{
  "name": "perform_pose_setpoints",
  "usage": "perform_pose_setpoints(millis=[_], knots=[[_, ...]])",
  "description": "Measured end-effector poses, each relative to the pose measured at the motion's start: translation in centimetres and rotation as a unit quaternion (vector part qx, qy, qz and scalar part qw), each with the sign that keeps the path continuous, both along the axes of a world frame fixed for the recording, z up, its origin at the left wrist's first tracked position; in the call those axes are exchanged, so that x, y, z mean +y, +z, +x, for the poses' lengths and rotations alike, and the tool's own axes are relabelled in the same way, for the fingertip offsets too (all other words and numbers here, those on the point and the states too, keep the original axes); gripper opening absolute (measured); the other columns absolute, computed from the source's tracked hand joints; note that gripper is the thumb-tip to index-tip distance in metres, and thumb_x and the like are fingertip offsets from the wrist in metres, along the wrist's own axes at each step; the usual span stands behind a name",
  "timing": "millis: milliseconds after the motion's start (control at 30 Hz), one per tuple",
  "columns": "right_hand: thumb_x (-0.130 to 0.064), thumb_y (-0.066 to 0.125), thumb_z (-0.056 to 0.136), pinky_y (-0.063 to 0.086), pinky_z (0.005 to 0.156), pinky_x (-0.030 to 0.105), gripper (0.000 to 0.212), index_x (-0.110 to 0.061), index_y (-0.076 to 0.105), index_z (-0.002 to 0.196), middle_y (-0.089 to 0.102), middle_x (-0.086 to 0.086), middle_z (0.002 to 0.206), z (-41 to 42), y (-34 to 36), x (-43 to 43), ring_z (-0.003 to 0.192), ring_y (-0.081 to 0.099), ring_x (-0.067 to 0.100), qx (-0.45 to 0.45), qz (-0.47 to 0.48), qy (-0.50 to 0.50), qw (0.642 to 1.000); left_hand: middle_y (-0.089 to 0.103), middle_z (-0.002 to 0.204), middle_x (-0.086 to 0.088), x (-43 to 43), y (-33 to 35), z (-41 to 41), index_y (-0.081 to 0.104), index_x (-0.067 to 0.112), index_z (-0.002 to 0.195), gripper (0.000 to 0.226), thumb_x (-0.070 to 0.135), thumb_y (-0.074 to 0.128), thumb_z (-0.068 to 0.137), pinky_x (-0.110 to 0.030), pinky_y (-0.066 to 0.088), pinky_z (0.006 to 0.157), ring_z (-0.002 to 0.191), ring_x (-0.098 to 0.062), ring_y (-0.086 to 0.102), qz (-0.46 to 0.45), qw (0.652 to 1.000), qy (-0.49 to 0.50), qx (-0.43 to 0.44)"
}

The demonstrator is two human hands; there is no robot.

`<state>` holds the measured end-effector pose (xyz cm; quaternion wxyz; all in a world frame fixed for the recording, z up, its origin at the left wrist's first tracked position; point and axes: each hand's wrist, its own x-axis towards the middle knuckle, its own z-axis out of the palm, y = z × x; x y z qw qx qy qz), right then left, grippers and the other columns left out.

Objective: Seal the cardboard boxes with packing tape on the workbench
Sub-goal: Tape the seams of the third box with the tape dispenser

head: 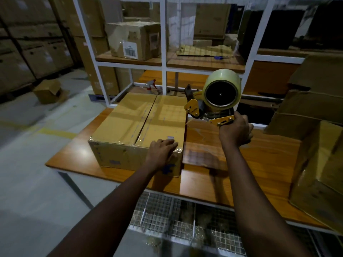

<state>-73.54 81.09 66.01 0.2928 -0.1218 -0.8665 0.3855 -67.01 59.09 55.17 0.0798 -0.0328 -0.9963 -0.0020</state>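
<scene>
A closed cardboard box (130, 127) sits on the left part of the wooden workbench (259, 164). Its top flaps meet at a centre seam, and clear tape shows along the near top edge. My left hand (162, 150) rests flat on the box's near right corner, fingers straight. My right hand (236, 129) grips the handle of a yellow tape dispenser (213, 102), raised above the bench just right of the box. The dispenser carries a roll of clear tape (222, 86). A thin strand of tape seems to run from the dispenser to the box's right edge.
Open cardboard boxes (319, 173) crowd the bench's right side. A white-framed shelf (163, 52) with more boxes stands behind the bench. A spray bottle (151, 85) lies behind the box. Wire mesh bins (185, 219) sit under the bench front. A small box (49, 90) lies on the floor at left.
</scene>
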Motion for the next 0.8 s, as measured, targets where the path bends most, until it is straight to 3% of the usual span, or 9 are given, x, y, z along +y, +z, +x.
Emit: perform_pose_setpoints(millis=[100,267,400,533,600,667,733,800], knots=[[-0.021,0.058,0.095,0.033,0.089,0.048,0.013,-0.015,0.067,0.101,0.057,0.012,0.114,0.2,0.0,-0.1,0.111,0.045,0.041,-0.006,-0.003,0.008,1.000,0.020,0.163,0.006,-1.4,0.4,0.3,0.024,0.034,0.154,0.066,0.033,0.054,0.095,-0.044,0.035,0.100,0.140,-0.027,0.031,-0.032,0.998,-0.046,-0.038],[-0.021,0.058,0.095,0.034,0.090,0.048,0.013,-0.017,0.068,0.102,0.059,0.011,0.115,0.1,-0.2,-0.4,0.111,0.046,0.041,-0.009,-0.005,0.009,1.000,0.009,0.164,-0.009,-0.8,0.7,-0.5,0.002,0.028,0.157,0.098,0.078,0.044,0.084,-0.049,0.037,0.102,0.138,-0.033,0.030,-0.039,0.998,-0.004,-0.048],[-0.023,0.059,0.095,0.034,0.091,0.050,0.015,-0.017,0.068,0.106,0.058,0.010,0.118,0.2,-0.1,-0.8,0.112,0.045,0.041,-0.019,-0.015,0.007,1.000,0.014,0.163,-0.011,0.7,1.4,-1.9,0.008,0.025,0.157,0.075,0.059,0.038,0.098,-0.050,0.034,0.103,0.138,-0.038,0.028,-0.112,0.992,-0.032,-0.052],[-0.021,0.058,0.095,0.034,0.088,0.050,0.011,-0.016,0.067,0.101,0.058,0.010,0.116,0.3,0.1,-1.4,0.110,0.045,0.041,-0.020,-0.015,0.003,1.000,0.001,0.166,-0.006,-0.7,0.6,-0.8,0.005,0.028,0.157,0.068,0.054,0.032,0.102,-0.055,0.016,0.118,0.150,-0.034,0.006,-0.050,0.991,-0.063,-0.103],[-0.022,0.058,0.096,0.034,0.088,0.050,0.013,-0.016,0.066,0.103,0.057,0.011,0.118,0.5,0.1,-2.1,0.111,0.045,0.042,-0.019,-0.018,0.004,1.000,0.013,0.163,-0.007,-1.2,1.0,0.5,0.018,0.027,0.154,0.069,0.063,0.033,0.096,-0.055,0.024,0.114,0.147,-0.033,0.017,-0.027,0.992,-0.072,-0.105],[-0.023,0.057,0.096,0.034,0.091,0.051,0.016,-0.016,0.066,0.106,0.057,0.011,0.121,0.8,0.1,-3.0,0.113,0.045,0.041,-0.020,-0.024,0.012,0.999,0.036,0.147,-0.013,-1.2,1.5,2.2,0.036,0.022,0.139,0.069,0.069,0.038,0.089,-0.052,0.037,0.100,0.129,-0.034,0.038,-0.017,0.996,-0.053,-0.076],[-0.024,0.057,0.096,0.033,0.094,0.051,0.018,-0.016,0.066,0.109,0.057,0.010,0.126,1.2,0.2,-4.2,0.117,0.045,0.041,-0.022,-0.037,0.019,0.999,0.044,0.130,-0.013,-1.1,1.4,4.1,0.040,0.017,0.131,0.061,0.059,0.044,0.088,-0.046,0.041,0.091,0.114,-0.033,0.046,-0.026,0.999,-0.024,-0.034],[-0.024,0.058,0.094,0.034,0.096,0.050,0.015,-0.016,0.066,0.103,0.058,0.009,0.125,1.8,0.2,-5.4,0.116,0.046,0.040,-0.020,-0.036,0.022,0.999,0.045,0.130,-0.013,-1.3,0.7,5.5,0.041,0.015,0.134,0.055,0.046,0.047,0.089,-0.046,0.042,0.091,0.114,-0.034,0.047,-0.032,0.999,-0.020,-0.008]])
